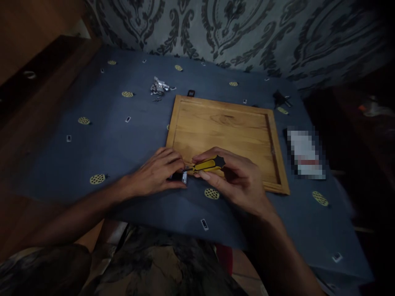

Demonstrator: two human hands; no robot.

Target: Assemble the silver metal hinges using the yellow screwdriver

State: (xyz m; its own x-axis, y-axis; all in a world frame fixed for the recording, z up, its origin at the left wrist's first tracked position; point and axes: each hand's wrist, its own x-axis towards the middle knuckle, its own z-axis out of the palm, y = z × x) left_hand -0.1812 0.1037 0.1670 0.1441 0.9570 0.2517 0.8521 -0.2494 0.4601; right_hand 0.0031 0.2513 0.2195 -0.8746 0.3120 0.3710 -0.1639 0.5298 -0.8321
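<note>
A wooden panel with a raised frame (225, 127) lies on the blue patterned cloth. At its near left corner, my left hand (159, 170) grips a small silver metal piece (184, 177) between thumb and fingers. My right hand (239, 176) is closed on a yellow and black screwdriver (208, 165), which points left. The screwdriver's tip is beside the metal piece, close to my left fingertips; whether it touches a screw is too small to tell.
Silver metal parts (159, 86) are piled behind the panel's left side. A small black item (191, 93) touches its back edge. Farther right are a dark object (280, 99) and a blurred packet (306, 154). A patterned wall (216, 28) stands behind.
</note>
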